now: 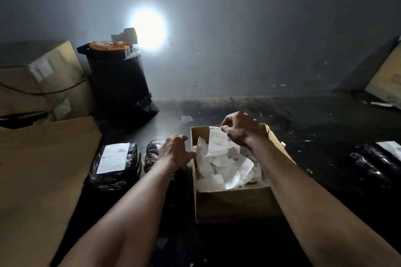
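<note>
Open cardboard box (234,201) on a dark table (314,134), filled with loose white papers (225,172). The right hand (240,129) pinches the top edge of a printed paper slip (217,143), which hangs upright over the box's far half. The left hand (175,149), fingers loosely curled, lies at the box's left wall; whether it grips the wall cannot be told. Two black wrapped parcels (115,165) lie just left of the box.
</note>
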Action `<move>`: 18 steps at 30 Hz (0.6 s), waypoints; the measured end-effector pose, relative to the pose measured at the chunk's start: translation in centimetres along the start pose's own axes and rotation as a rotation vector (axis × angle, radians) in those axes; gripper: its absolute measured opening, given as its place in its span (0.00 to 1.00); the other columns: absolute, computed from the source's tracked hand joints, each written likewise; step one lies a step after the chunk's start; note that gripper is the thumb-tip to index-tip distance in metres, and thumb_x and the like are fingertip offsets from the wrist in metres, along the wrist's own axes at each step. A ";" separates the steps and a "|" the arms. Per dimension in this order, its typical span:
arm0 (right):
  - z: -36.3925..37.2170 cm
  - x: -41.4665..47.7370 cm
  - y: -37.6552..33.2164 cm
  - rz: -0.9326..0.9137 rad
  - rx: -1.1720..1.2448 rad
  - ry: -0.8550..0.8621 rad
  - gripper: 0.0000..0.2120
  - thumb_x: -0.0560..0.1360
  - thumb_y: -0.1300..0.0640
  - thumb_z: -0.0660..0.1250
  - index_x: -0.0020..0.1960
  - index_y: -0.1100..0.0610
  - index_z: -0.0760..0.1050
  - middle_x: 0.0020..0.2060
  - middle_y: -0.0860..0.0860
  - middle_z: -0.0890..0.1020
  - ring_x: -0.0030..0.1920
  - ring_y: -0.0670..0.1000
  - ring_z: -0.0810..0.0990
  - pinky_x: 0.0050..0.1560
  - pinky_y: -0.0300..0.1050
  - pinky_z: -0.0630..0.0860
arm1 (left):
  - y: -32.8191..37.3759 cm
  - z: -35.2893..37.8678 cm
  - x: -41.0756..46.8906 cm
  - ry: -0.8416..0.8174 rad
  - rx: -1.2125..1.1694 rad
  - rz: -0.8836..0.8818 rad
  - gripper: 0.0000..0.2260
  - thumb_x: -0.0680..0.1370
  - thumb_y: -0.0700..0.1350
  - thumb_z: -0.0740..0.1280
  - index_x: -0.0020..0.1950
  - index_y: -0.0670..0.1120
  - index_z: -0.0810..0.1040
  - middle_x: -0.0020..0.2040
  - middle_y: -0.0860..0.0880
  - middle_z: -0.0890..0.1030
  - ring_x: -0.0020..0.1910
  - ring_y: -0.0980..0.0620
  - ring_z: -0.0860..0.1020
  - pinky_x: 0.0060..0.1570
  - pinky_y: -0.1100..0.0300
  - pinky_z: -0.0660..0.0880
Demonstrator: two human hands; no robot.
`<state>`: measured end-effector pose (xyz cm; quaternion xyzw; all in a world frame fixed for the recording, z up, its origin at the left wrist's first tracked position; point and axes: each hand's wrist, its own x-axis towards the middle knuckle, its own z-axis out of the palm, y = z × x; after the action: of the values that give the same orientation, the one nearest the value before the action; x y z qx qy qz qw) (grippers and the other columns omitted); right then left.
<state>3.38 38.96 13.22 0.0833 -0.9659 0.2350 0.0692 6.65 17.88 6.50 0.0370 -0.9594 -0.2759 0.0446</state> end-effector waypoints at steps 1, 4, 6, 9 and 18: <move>-0.3 -0.4 0.6 0.015 -0.022 -0.007 0.08 0.75 0.51 0.66 0.46 0.48 0.84 0.48 0.47 0.86 0.56 0.54 0.81 0.61 0.53 0.75 | 0.0 0.9 -0.3 -0.009 0.013 -0.017 0.27 0.68 0.56 0.76 0.64 0.48 0.78 0.60 0.45 0.81 0.57 0.46 0.79 0.56 0.53 0.78; -0.7 -1.2 2.1 0.043 -0.038 -0.035 0.10 0.74 0.53 0.63 0.47 0.48 0.84 0.49 0.47 0.86 0.57 0.55 0.81 0.62 0.52 0.73 | -0.5 3.4 -1.2 -0.042 0.024 -0.071 0.22 0.67 0.57 0.74 0.56 0.47 0.81 0.53 0.44 0.83 0.50 0.45 0.81 0.49 0.55 0.78; -0.6 -1.5 3.1 0.051 -0.038 -0.061 0.09 0.74 0.54 0.64 0.46 0.48 0.84 0.48 0.47 0.87 0.56 0.54 0.82 0.61 0.51 0.73 | -0.5 4.6 -1.9 -0.070 0.011 -0.097 0.21 0.67 0.57 0.75 0.55 0.47 0.81 0.51 0.43 0.83 0.50 0.45 0.80 0.48 0.55 0.77; -0.2 -1.5 4.5 0.061 -0.016 -0.114 0.06 0.73 0.54 0.67 0.43 0.48 0.83 0.46 0.46 0.87 0.53 0.52 0.83 0.61 0.52 0.75 | -0.7 6.0 -2.6 -0.106 -0.030 -0.152 0.25 0.67 0.57 0.75 0.61 0.48 0.79 0.53 0.45 0.83 0.52 0.46 0.80 0.50 0.56 0.76; 2.0 -1.2 7.7 0.015 0.053 -0.179 0.02 0.72 0.57 0.73 0.44 0.51 0.81 0.45 0.50 0.86 0.47 0.52 0.84 0.51 0.52 0.83 | -0.5 8.1 -3.4 -0.039 -0.250 -0.223 0.33 0.72 0.46 0.73 0.75 0.56 0.66 0.57 0.49 0.84 0.56 0.49 0.80 0.58 0.56 0.75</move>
<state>2.86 44.91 7.84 0.0985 -0.9623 0.2527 -0.0213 9.19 22.06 -0.83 0.1319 -0.9082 -0.3972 -0.0006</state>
